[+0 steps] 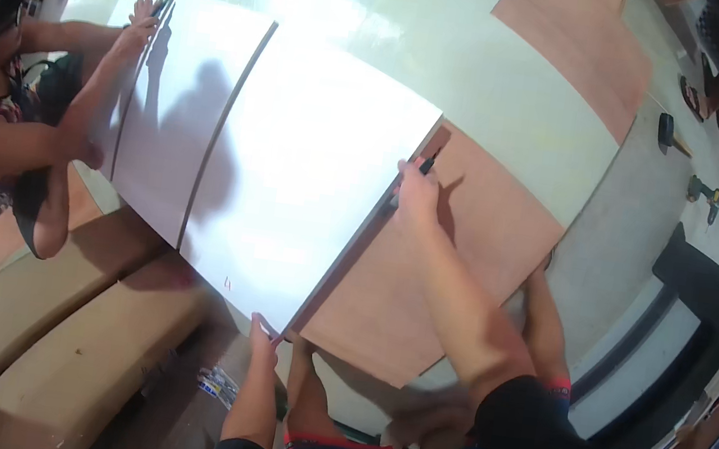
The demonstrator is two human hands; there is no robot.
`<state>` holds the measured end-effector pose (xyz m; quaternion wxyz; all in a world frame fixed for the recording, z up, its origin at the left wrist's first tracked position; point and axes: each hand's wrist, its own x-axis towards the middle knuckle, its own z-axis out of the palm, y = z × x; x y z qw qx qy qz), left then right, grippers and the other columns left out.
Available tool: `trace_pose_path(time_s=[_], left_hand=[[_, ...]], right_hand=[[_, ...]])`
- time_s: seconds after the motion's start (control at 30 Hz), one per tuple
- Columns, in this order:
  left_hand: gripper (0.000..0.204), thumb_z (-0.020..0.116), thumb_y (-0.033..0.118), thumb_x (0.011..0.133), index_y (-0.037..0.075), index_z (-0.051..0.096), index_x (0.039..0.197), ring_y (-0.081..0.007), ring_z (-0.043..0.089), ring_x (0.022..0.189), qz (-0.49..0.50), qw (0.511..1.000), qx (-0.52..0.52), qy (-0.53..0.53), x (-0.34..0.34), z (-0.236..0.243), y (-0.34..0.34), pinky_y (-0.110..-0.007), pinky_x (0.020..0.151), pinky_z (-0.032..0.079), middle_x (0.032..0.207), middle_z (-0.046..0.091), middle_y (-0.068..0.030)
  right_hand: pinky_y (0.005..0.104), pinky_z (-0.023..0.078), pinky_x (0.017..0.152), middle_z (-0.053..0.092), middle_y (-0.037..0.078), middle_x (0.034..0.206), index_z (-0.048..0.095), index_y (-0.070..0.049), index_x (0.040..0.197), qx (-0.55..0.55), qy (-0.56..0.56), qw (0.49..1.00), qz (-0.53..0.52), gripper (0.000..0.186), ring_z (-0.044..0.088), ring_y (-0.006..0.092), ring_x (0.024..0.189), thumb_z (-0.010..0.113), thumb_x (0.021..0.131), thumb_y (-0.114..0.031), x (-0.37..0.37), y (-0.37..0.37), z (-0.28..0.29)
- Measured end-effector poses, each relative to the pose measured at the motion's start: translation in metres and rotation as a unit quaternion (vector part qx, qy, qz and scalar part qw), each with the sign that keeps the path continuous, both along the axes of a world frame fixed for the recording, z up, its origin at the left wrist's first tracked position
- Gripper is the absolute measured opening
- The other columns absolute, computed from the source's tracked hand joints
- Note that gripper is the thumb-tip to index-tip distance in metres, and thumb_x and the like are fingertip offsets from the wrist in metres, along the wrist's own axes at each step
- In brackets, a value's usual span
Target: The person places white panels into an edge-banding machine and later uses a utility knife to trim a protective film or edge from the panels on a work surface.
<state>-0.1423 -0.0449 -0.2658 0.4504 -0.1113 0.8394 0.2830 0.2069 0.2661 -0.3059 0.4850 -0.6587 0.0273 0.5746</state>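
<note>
A large white panel [323, 156] lies in front of me, with a small red mark near its near edge. My left hand [265, 332] is closed on its near right corner, thumb on top. At the panel's right edge, my right hand [417, 188] is closed round a slim black pen-like tool [427, 163], its tip pointing away from me. Further left, more white panel surface [175, 109] continues past a dark edge; whether it is stacked or side by side I cannot tell. A co-worker's hands [141, 21] rest along another dark edge at far left.
Under the panel's right side lies a reddish-brown board [477, 231] on a pale green surface [538, 112]. A similar board [583, 45] is at the far right. A mallet [673, 134] and a cordless drill [705, 197] lie on the right. Long brown cartons [110, 328] stand lower left.
</note>
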Motion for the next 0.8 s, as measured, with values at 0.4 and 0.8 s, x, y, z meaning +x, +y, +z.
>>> trace_pose_path(time_s=[0.4,0.8], left_hand=[[0.113,0.084,0.038,0.075,-0.003,0.020,0.159,-0.0471,0.018,0.152,-0.713,0.580,0.038,0.393,0.155,0.023,0.126,-0.061,0.122,0.017,0.165,0.019,-0.0288],[0.113,0.079,0.013,0.067,-0.002,0.017,0.159,-0.0449,0.018,0.152,-0.714,0.572,-0.022,0.403,0.155,0.036,0.149,-0.050,0.126,0.019,0.166,0.018,-0.0241]], right_hand=[[0.0293,0.045,0.086,0.058,0.002,0.105,0.055,0.004,0.124,-0.039,0.100,0.994,0.011,0.040,0.054,0.0119,0.096,0.068,0.090,-0.012,0.002,0.000,0.028],[0.0268,0.046,0.080,0.060,0.000,0.106,0.055,-0.001,0.130,0.022,0.118,0.992,0.049,0.041,0.055,0.0099,0.091,0.068,0.091,-0.011,0.010,-0.006,0.062]])
